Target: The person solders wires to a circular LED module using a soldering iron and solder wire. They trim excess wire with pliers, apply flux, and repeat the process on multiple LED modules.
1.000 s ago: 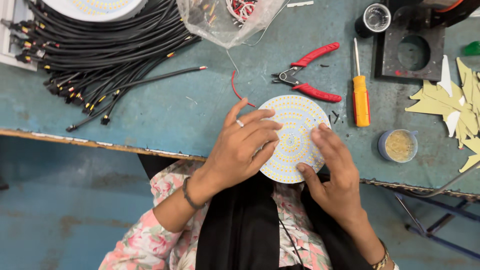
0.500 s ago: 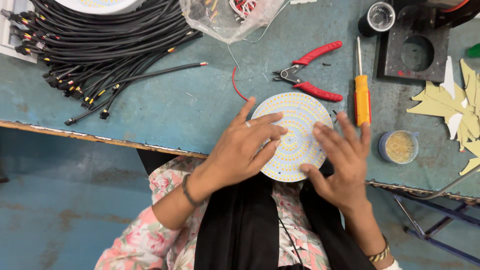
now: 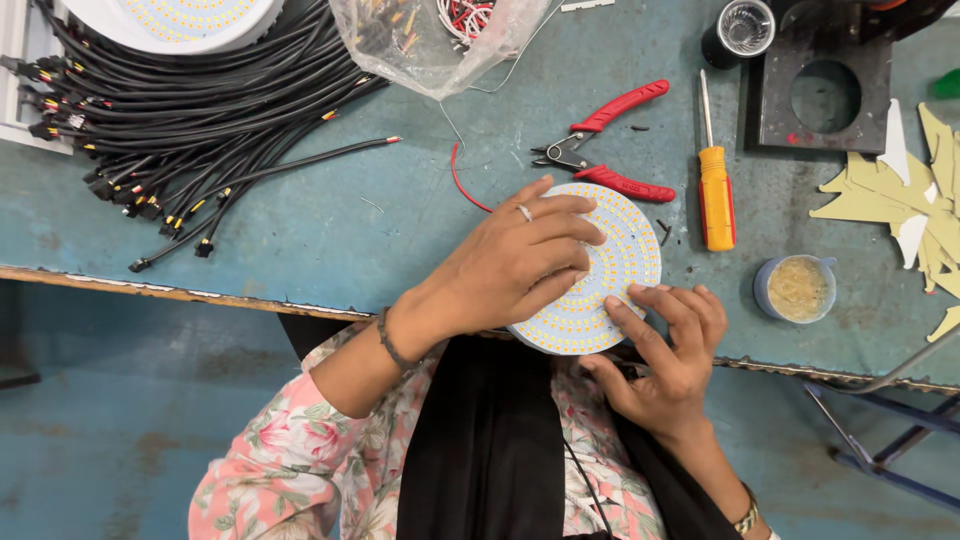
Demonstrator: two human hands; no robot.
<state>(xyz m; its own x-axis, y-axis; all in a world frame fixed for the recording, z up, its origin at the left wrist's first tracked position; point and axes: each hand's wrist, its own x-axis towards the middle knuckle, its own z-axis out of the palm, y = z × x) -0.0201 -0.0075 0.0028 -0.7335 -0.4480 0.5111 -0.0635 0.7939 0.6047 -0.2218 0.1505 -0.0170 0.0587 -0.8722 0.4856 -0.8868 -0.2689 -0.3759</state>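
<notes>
A: Where is the round light board?

B: At the near edge of the blue table, partly hanging over that edge, toward the person's body. It is a white disc covered with rows of small yellow dots.

A: What is the left hand doing?

B: It lies flat on top of the disc, fingers spread across its left half and pressing down on it. There is a ring on one finger and a dark band at the wrist.

A: And the right hand?

B: It is at the lower right rim of the disc. The fingers are loosely curled, with the tips touching the rim and the thumb reaching under the edge. I cannot tell how firmly it pinches.

A: What lies around it?

B: Just beyond the disc sit red-handled pliers, and a thin red wire curves out from under the left hand. To the right of the pliers is a screwdriver with a yellow and orange handle. A small blue cup of yellowish stuff stands near the right hand.

A: Further off?

B: A bundle of black cables spreads over the far left of the table, and a clear plastic bag of wires lies at the far edge. Yellow paper scraps lie at the right.
</notes>
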